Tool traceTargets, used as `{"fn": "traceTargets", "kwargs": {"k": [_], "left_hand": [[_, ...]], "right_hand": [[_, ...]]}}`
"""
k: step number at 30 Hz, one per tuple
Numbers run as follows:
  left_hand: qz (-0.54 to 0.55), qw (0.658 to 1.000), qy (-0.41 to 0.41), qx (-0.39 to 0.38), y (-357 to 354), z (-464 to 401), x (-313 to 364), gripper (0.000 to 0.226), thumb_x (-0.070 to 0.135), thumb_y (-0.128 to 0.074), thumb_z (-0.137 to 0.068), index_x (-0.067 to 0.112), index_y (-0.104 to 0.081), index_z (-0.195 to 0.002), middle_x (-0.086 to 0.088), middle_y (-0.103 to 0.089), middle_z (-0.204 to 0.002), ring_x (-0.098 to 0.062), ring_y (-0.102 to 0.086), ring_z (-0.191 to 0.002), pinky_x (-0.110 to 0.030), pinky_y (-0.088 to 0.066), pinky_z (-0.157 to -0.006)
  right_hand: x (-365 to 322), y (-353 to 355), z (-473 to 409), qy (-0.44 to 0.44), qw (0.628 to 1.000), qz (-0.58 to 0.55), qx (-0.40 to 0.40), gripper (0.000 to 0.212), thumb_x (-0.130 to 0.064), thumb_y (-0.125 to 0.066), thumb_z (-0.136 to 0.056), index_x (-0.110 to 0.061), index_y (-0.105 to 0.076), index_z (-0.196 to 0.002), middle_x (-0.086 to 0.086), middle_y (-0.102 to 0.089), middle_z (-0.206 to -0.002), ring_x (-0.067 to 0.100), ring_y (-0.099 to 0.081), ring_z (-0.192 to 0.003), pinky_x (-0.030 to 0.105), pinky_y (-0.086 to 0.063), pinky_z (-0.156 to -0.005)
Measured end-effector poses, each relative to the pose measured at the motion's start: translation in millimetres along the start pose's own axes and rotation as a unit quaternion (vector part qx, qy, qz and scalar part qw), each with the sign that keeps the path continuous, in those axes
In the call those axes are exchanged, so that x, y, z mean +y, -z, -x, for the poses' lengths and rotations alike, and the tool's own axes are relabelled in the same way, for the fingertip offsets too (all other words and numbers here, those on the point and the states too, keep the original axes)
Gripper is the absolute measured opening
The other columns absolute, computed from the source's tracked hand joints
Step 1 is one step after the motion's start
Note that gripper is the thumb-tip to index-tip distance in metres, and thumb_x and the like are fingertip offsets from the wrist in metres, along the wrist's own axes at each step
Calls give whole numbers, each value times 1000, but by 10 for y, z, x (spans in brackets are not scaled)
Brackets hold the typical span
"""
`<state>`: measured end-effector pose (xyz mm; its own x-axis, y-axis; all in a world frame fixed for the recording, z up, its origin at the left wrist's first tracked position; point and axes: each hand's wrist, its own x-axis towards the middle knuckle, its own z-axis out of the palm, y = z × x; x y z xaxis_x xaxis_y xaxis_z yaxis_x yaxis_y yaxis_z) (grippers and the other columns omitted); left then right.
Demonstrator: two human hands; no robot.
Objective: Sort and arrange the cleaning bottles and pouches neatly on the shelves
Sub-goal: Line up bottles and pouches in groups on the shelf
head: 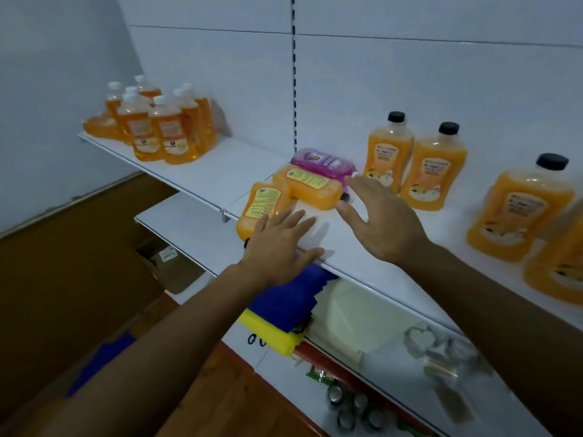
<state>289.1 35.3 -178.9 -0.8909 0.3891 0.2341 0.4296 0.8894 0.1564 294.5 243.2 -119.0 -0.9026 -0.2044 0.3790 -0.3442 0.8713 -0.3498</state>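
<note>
Two orange bottles lie flat on the white shelf (353, 244): one (263, 206) at the front edge, another (310, 187) behind it with its black cap toward my right hand. A purple pouch (321, 160) lies behind them. My left hand (280, 247) hovers with straight fingers beside the front bottle, over the shelf edge. My right hand (383, 219) is open, fingers spread, just right of the second bottle's cap, holding nothing.
Several white-capped orange bottles (157, 124) stand in a group at the shelf's left end. Black-capped orange bottles (413, 159) stand along the right. Below, a lower shelf (356, 313) holds blue and yellow cloth (284, 307), cans and packets. Wooden floor lies at left.
</note>
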Motion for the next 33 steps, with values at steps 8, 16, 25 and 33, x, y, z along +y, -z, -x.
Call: {"fn": "traceTargets", "kwargs": {"k": [8, 16, 25, 33], "left_hand": [[-35, 992, 114, -34, 84, 220, -634, 84, 70, -48, -85, 42, -3, -151, 7, 0, -163, -31, -2, -149, -58, -14, -117], [31, 998, 35, 30, -42, 194, -901, 80, 46, -64, -88, 35, -16, -152, 0, -14, -161, -31, -34, -137, -44, -44, -101], [472, 863, 85, 159, 572, -114, -1346, 48, 55, -58, -84, 20, -61, -117, -1, -70, -105, -20, -66, -98, -41, -57, -80], [546, 826, 87, 111, 647, -491, -1254, 24, 57, -51, -90, 36, -59, -100, 10, -69, -77, -2, -67, -68, -14, -48, -53]], "right_hand": [[-33, -482, -461, 36, 998, -12, -43, 57, -50, -38, -98, -19, -38, -145, 4, -42, -148, 25, -40, -134, 42, -37, -105], [-61, -830, -625, 48, 996, 41, -62, 57, -34, -58, -93, -18, -35, -143, 4, -44, -143, 27, -40, -131, 42, -41, -101], [-486, -1141, -818, 66, 997, -7, -24, 82, -32, -75, -81, -8, -33, -147, 10, -42, -147, 26, -35, -137, 41, -30, -113], [-580, -1104, -532, -67, 989, -133, 0, 73, -32, -80, -75, -16, -44, -137, 2, -57, -129, 16, -55, -113, 29, -48, -93]]}}
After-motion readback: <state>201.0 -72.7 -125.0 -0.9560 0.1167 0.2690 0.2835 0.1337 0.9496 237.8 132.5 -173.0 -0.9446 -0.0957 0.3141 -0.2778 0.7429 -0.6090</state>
